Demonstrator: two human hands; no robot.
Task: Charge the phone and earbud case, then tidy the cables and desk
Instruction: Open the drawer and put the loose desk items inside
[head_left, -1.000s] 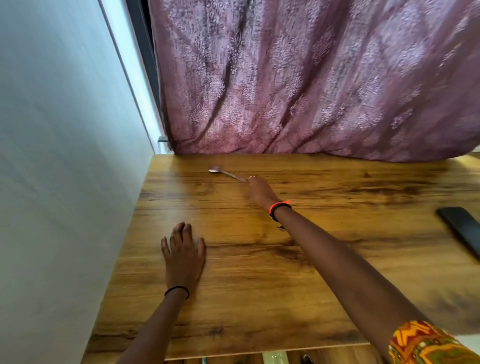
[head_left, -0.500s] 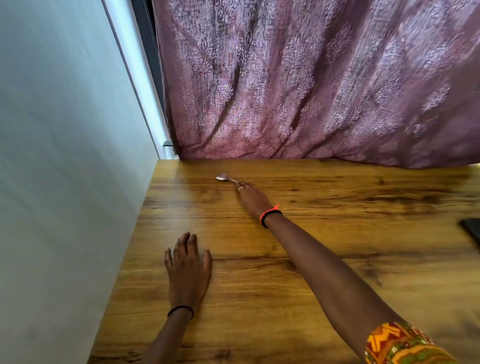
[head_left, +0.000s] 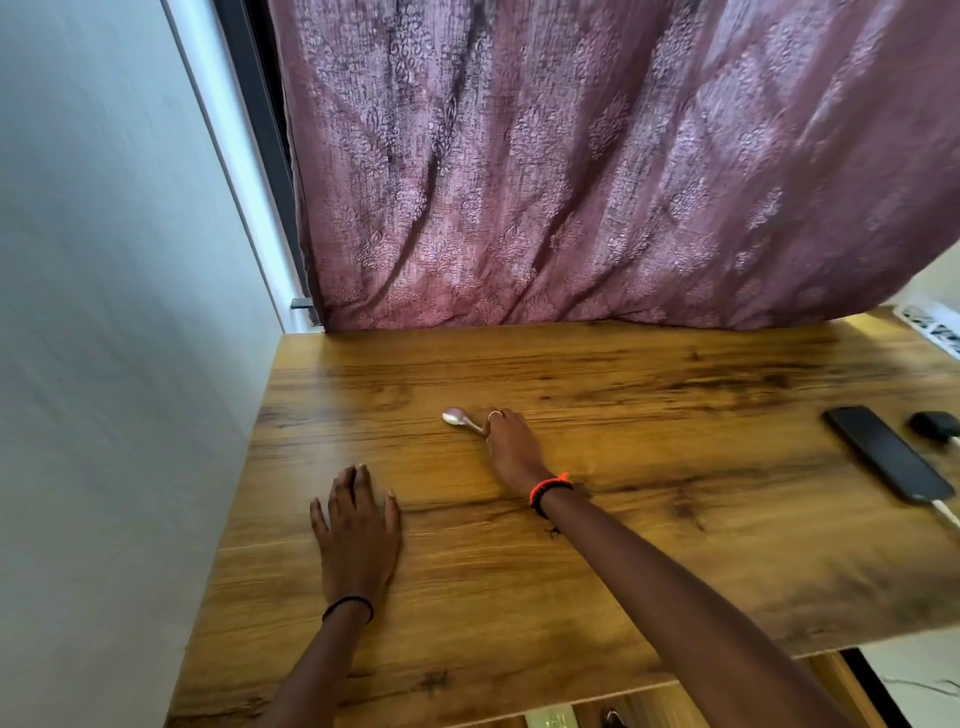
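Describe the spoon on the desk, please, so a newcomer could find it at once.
On the wooden desk below the purple curtain, find the right hand, near the middle. Its fingers hold a spoon by the handle. It alone is shiny metal; the phone far right is flat and black.

The left hand (head_left: 358, 530) lies flat, palm down, fingers straight toward 12 o'clock. The right arm stretches from 5 o'clock toward 11 o'clock, the right hand (head_left: 511, 447) curling its fingers over a spoon (head_left: 457, 417) handle.
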